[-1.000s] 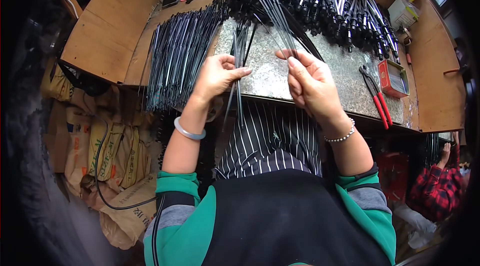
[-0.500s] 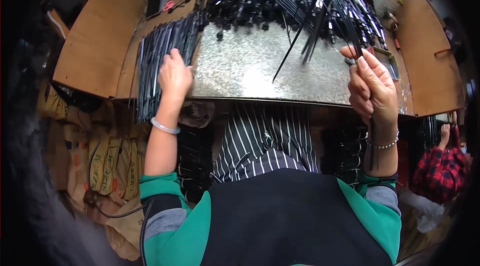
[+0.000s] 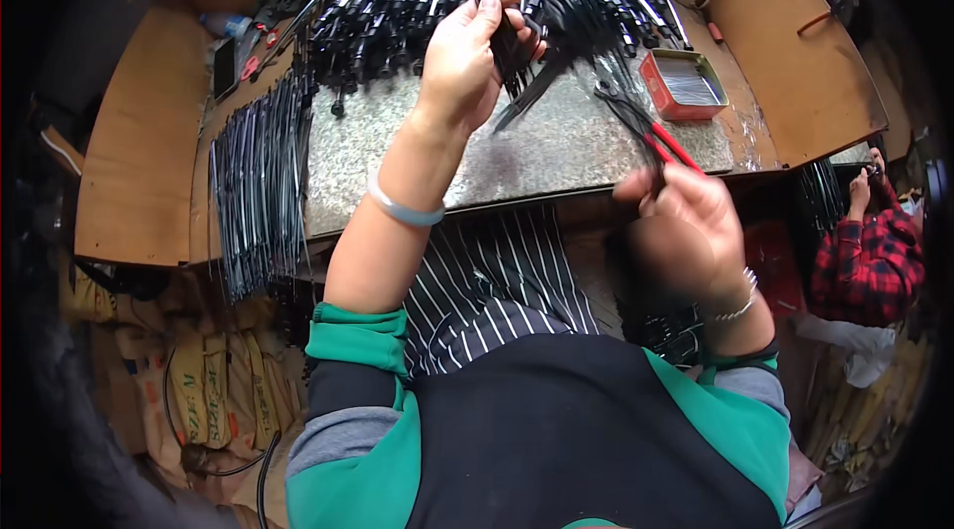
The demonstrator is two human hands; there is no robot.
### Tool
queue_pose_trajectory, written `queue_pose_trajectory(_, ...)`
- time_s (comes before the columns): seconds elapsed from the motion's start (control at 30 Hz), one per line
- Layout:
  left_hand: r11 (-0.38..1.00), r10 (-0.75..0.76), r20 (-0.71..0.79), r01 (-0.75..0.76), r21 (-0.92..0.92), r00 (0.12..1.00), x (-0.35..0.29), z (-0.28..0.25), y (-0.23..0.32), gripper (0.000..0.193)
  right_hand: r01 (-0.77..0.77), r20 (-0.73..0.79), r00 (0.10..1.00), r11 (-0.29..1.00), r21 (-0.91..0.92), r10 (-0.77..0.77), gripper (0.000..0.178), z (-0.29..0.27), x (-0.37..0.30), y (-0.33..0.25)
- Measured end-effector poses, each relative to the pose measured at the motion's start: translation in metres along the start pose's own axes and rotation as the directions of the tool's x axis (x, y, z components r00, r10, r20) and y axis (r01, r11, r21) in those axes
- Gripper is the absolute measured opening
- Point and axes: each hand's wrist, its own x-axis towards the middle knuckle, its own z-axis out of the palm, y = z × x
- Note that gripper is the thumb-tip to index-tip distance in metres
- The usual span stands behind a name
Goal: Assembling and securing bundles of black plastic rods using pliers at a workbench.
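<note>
A bundle of black rods (image 3: 512, 42) is clamped in the left hand (image 3: 465, 57), raised over the stone slab (image 3: 556, 147); red-handled pliers (image 3: 651, 137) are touched by the blurred right hand (image 3: 686, 231); its finger state cannot be told.

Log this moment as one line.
left hand: gripping black rods over grey stone slab | right hand: blurred, by red-handled pliers | red tray: on slab

The left hand (image 3: 465, 57) is raised and stretched forward, arm extended, fingers curled shut in a grip. The right hand (image 3: 686, 231) hangs lower, close to the body — blurred, fingers bent inward, grip unclear.
</note>
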Motion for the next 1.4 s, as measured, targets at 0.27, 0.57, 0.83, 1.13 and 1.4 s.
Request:
queue_pose_trajectory(0.27, 0.746, 0.019, 0.272, -0.195, 0.637, 0.962, -0.038, -0.019, -0.036, 0.019, 0.271, 0.002, 0.934, 0.705, -0.656, -0.357, 0.012, -0.026, -0.002, 0.218)
queue_pose_trajectory(0.57, 0.176, 0.120, 0.483, -0.498, 0.849, 0.867, -0.058, -0.033, -0.027, 0.015, -0.175, 0.049, 0.966, 0.782, -0.598, 0.254, 0.021, -0.043, 0.032, 0.089)
queue_pose_trajectory(0.83, 0.296, 0.183, 0.409, -0.447, 0.844, 0.894, -0.068, -0.032, -0.031, 0.029, 0.471, 0.228, 0.862, 0.547, -0.692, -0.454, 0.022, -0.039, 0.125, 0.123)
queue_pose_trajectory(1.13, 0.334, 0.476, 0.394, -0.576, 0.746, 0.786, -0.078, -0.040, -0.036, 0.029, 0.392, 0.299, 0.920, 0.614, -0.686, -0.253, 0.021, -0.036, 0.136, 0.118)
queue_pose_trajectory(1.4, 0.476, 0.195, 0.644, -0.646, 0.597, 0.739, -0.069, -0.027, -0.026, 0.026, 0.434, 0.291, 0.898, 0.555, -0.710, -0.330, 0.022, -0.040, 0.133, 0.121)
